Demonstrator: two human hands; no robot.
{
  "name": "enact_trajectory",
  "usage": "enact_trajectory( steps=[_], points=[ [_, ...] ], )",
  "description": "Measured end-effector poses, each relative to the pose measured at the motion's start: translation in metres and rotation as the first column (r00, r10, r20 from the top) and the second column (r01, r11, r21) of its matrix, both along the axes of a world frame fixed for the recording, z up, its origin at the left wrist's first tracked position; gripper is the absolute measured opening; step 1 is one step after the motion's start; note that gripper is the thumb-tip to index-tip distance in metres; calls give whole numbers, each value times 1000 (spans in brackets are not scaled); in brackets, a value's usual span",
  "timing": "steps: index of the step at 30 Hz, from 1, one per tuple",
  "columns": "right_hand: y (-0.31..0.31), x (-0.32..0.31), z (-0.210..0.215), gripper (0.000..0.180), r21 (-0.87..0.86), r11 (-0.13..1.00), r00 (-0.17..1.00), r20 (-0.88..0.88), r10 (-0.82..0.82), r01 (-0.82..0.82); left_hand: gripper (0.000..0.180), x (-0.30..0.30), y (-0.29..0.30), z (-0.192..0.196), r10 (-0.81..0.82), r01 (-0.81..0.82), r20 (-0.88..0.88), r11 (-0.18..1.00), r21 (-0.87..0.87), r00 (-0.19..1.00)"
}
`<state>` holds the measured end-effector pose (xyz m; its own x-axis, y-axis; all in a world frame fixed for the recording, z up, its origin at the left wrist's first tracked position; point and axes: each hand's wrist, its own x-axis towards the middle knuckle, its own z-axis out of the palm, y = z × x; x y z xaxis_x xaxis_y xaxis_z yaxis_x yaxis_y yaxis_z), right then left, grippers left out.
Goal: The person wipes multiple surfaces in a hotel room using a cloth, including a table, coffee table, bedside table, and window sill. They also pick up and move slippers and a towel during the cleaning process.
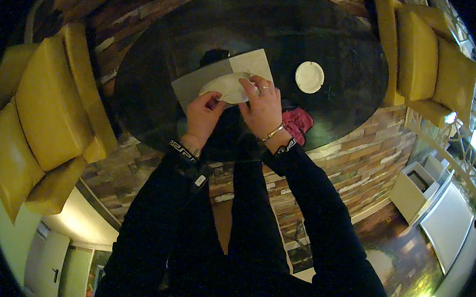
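At upper centre of the frame, over a grey board (249, 61), the half-curled left hand (202, 115) and right hand (264, 109) pinch opposite ends of a pale oval piece (227, 85) that looks light, thin and bendable, best held by its edges.

Yellow seats flank our dark rounded table (344, 56).
We see a left armchair (50, 105), a right armchair (418, 59), a round white dish (309, 78), a crumpled dark-pink bundle (299, 124) and patchwork wood-look flooring (348, 150).
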<state>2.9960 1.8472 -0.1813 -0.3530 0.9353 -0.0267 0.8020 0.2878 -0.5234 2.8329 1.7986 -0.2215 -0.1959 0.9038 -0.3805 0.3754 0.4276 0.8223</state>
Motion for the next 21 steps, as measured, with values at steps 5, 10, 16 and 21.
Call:
enact_trajectory(
  steps=[5, 10, 16, 21],
  points=[
    [-16, 48, -20, 36, 7, 957, 952, -102, -288, 290, 31, -9, 11, 9, -135, 128, -72, 988, -85, 988],
    [-60, 105, -61, 37, 92, 858, 755, 434, -491, 506, 27, -16, 8, 43, -261, 258, -361, 964, -56, 895],
    [-65, 148, -92, 36, -202, 694, 708, -1, -706, 691, 18, 29, 4, 77, -281, 289, -76, 948, 132, 957],
    [3, 169, -59, 47, 32, 664, 655, -210, -726, 747, 32, 135, 30, 44, -325, 329, 114, 944, -19, 939]
  ],
)
